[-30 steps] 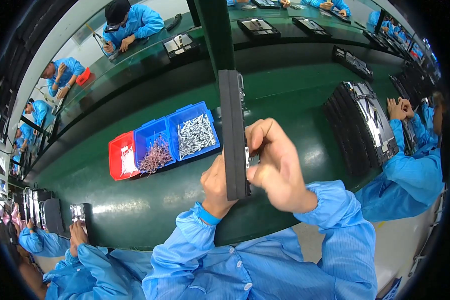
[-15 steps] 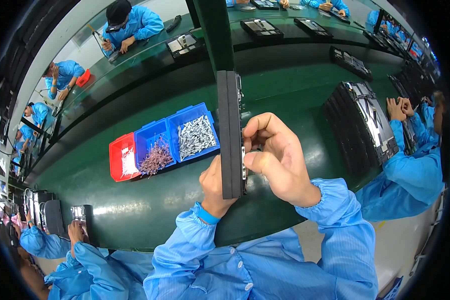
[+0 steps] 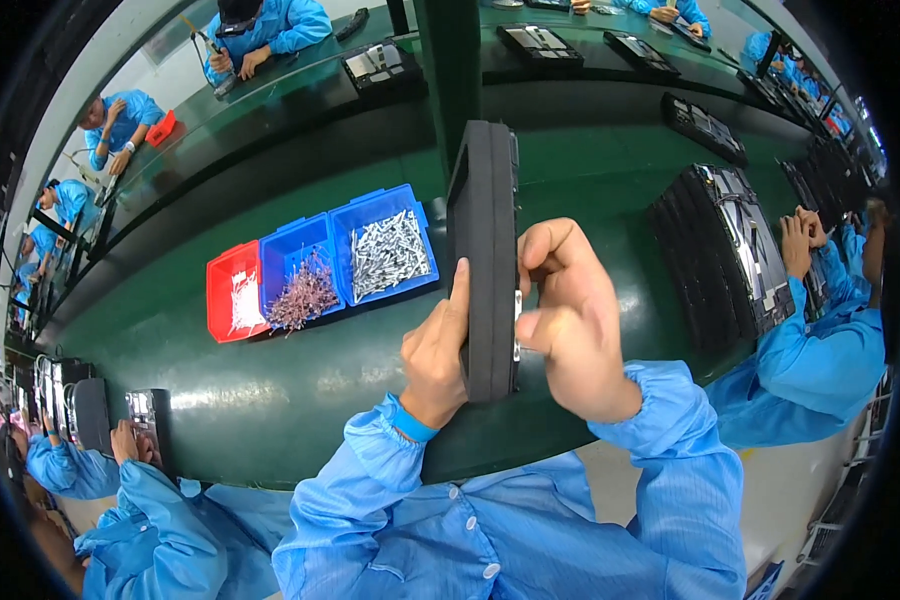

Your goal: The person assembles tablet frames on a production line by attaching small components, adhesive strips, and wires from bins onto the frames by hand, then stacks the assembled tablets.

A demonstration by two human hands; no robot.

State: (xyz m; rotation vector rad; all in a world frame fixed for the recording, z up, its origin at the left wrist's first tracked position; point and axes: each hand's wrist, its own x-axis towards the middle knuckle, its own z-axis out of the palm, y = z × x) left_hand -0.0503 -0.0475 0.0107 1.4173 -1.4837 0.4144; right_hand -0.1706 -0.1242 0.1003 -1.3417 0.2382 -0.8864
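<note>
Head view: black device (image 3: 492, 260) between left hand (image 3: 436, 352), gripping, and right hand (image 3: 582, 325), pinch unclear.

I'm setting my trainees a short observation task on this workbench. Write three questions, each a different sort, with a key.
1. Multiple choice: what colour is the bin at the left end of the row of three? A) blue B) red C) green
2. True or false: in the picture, the left hand and right hand are on opposite sides of the black unit.
3. Fill in: the blue wristband is on the ____ wrist.

Key: 1 B; 2 true; 3 left.
</note>
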